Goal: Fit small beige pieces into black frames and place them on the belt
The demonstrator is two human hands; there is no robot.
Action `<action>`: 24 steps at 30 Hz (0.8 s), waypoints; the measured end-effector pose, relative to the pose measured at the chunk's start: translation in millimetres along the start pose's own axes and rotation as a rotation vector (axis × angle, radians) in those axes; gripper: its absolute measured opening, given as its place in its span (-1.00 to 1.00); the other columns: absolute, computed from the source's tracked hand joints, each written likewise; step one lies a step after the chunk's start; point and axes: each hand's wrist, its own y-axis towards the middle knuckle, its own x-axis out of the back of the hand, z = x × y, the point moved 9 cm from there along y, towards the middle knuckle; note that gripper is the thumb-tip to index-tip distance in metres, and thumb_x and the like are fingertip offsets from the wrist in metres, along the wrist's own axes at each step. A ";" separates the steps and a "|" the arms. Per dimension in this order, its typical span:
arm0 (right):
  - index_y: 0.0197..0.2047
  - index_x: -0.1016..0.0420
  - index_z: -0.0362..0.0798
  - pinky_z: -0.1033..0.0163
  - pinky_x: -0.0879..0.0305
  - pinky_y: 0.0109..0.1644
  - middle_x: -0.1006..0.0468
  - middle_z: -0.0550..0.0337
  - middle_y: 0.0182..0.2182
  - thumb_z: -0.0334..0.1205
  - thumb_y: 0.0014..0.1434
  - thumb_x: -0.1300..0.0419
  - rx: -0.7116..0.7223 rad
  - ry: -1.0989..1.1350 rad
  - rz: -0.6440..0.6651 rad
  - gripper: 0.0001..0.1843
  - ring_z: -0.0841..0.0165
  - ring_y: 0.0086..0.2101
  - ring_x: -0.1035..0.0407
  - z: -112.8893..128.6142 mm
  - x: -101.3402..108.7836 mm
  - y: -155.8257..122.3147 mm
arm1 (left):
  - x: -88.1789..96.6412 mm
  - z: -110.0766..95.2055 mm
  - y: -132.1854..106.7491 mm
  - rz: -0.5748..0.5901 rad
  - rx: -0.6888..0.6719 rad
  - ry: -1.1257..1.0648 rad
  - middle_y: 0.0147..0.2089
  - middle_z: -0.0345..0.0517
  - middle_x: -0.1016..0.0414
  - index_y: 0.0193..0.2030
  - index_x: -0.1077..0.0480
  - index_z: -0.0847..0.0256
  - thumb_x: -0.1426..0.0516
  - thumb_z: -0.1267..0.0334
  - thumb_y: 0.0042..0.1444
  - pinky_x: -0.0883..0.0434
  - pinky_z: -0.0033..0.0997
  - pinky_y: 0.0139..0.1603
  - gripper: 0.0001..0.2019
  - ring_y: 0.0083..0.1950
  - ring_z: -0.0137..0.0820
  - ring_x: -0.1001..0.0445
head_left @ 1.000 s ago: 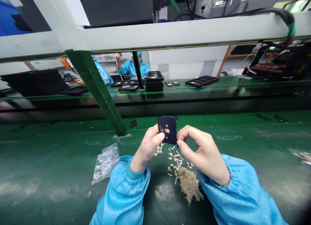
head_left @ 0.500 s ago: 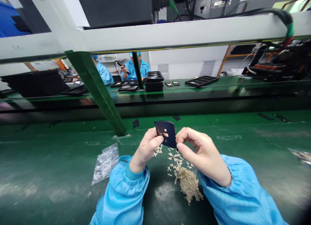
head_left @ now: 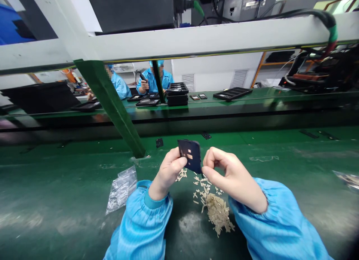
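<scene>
My left hand (head_left: 169,168) grips a thin dark panel (head_left: 193,147) by its left edge, thumb on the face toward me. The panel has rounded corners and small rectangular cutouts, much like a phone back cover. It is held upright above the green bench. Close to its lower right corner is my right hand (head_left: 228,174), its thumb and forefinger pinched together. Whatever those fingertips hold is too small to make out. Below the hands lies a heap of small beige pieces (head_left: 218,213), with more loose beige pieces (head_left: 204,187) scattered behind it.
A clear plastic bag (head_left: 122,189) lies left of my forearm, another bag (head_left: 347,179) at the far right. Small black parts (head_left: 159,142) dot the bench's back. A green post (head_left: 112,110) rises at left. Beyond, co-workers (head_left: 153,80) in blue sit near black trays (head_left: 177,93).
The panel has turned and shifted slightly left in my left hand. My right fingertips stay near its lower corner. Across the bench, a co-worker's hand with a dark tool has moved.
</scene>
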 end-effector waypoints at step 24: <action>-0.41 -0.24 -0.03 0.24 -0.17 -0.33 -0.33 0.21 -0.47 -0.10 0.24 -0.08 0.131 0.333 0.047 -0.76 0.35 -0.40 -0.24 0.1 -2.7 -7.7 | -34.8 20.5 -3.0 -0.071 0.441 -0.358 -0.72 -0.34 -0.12 -0.50 -0.31 0.28 -0.15 0.19 -0.07 0.02 -0.53 -0.62 -0.81 -0.69 -0.61 -0.01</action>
